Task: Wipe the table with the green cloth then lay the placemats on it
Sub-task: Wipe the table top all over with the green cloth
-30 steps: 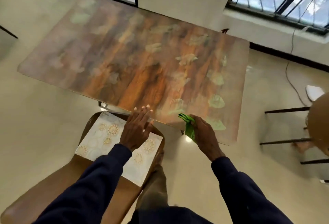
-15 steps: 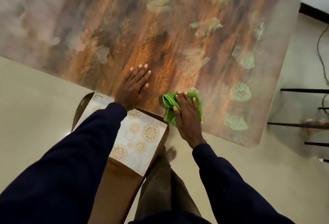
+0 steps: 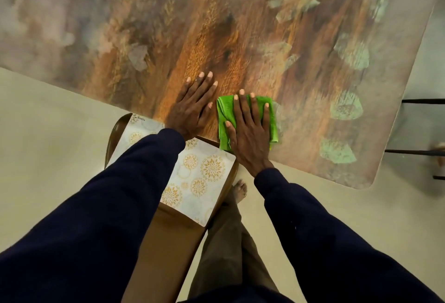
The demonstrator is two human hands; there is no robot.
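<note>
The green cloth [image 3: 225,115] lies folded on the near edge of the wood-patterned table [image 3: 240,26]. My right hand [image 3: 249,131] presses flat on the cloth with straight, spread fingers. My left hand [image 3: 195,107] rests flat on the bare tabletop just left of the cloth, fingers straight. White placemats [image 3: 204,182] with gold flower prints lie stacked on a brown chair seat below the table edge, partly hidden under my left sleeve.
The brown chair [image 3: 168,242] stands against the table's near edge, under my left arm. Black legs of another chair [image 3: 419,151] show past the table's right edge. Cream floor [image 3: 48,134] surrounds the table. My bare foot [image 3: 239,190] stands beside the chair.
My right hand has carried the cloth from the table edge onto the tabletop and flattened on it. My left hand has moved from the placemats onto the table. The view has closed in.
</note>
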